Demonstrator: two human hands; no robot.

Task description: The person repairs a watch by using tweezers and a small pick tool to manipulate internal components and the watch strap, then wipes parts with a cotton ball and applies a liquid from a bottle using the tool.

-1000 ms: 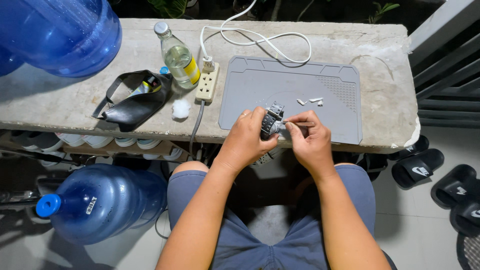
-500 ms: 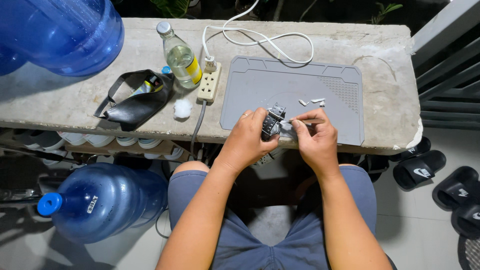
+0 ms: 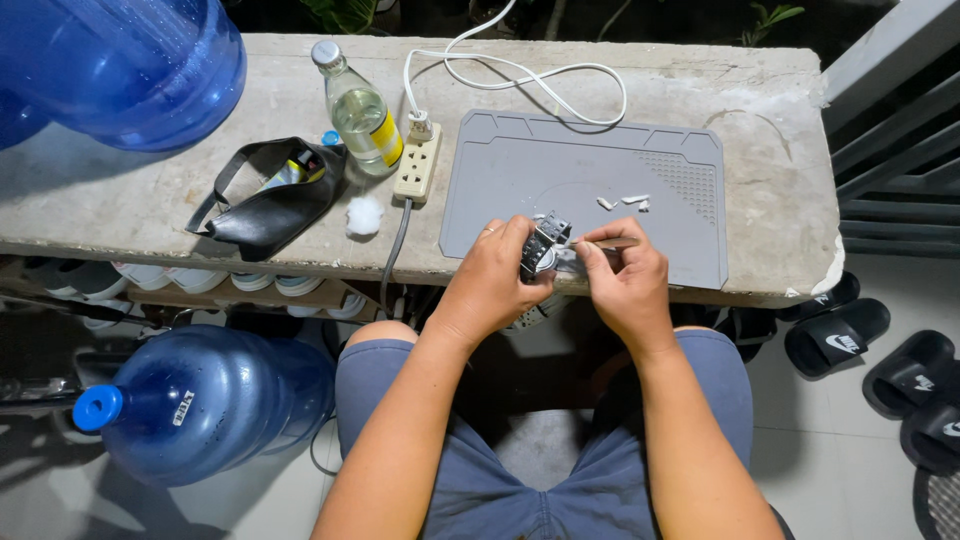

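The left hand (image 3: 492, 283) has its grip clenched around a small dark watch (image 3: 540, 245), holding it over the near edge of the grey mat (image 3: 560, 170). The right hand (image 3: 625, 285) pinches a thin tool (image 3: 607, 243) between thumb and forefinger, its tip laid against the watch. Both hands meet at the mat's near edge, above the person's lap.

On the mat, beyond the right hand, lie a few small white bits (image 3: 622, 202). Left of the mat sits a cream power strip (image 3: 418, 160), its white cord (image 3: 540, 72) looping beyond the mat's far edge. Further left of the mat stands a clear bottle (image 3: 360, 110) with a yellow label, and nearer than it a white cotton ball (image 3: 365, 214) and a black pouch (image 3: 275, 200). A big blue jug (image 3: 120, 70) lies at the bench's (image 3: 780, 130) far left, well apart from the mat. Another blue jug lies on the floor, below and left of the mat. Black sandals (image 3: 850, 335) lie on the floor to the mat's right.
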